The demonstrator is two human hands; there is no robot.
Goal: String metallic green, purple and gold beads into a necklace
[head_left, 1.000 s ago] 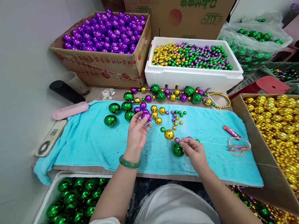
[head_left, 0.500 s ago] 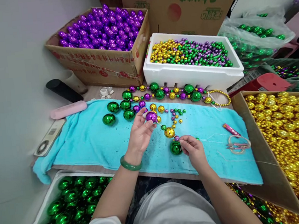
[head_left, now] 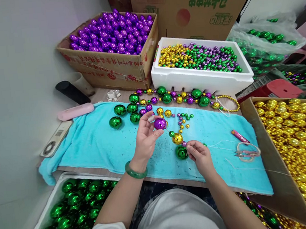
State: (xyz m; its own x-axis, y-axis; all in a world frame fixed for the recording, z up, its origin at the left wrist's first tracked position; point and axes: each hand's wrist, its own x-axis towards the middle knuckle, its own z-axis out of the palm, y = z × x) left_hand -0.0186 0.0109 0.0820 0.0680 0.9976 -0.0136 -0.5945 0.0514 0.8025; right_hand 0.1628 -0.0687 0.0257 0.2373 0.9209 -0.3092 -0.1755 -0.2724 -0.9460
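My left hand, with a green bangle on the wrist, pinches a purple ball above the turquoise towel. A small green bead, a gold ball and a large green ball sit in a line on a thin string just right of it. My right hand is closed beside the large green ball, pinching the string. Loose green, purple and gold balls lie on the towel beyond my hands, next to a finished bead strand.
A cardboard box of purple balls and a white foam box of mixed small beads stand at the back. A box of gold balls is on the right, a tray of green balls at lower left. Scissors lie on the towel.
My left hand picked the purple ball out of the loose pile and carried it right, toward the strung beads. My right hand stayed by the large green ball.
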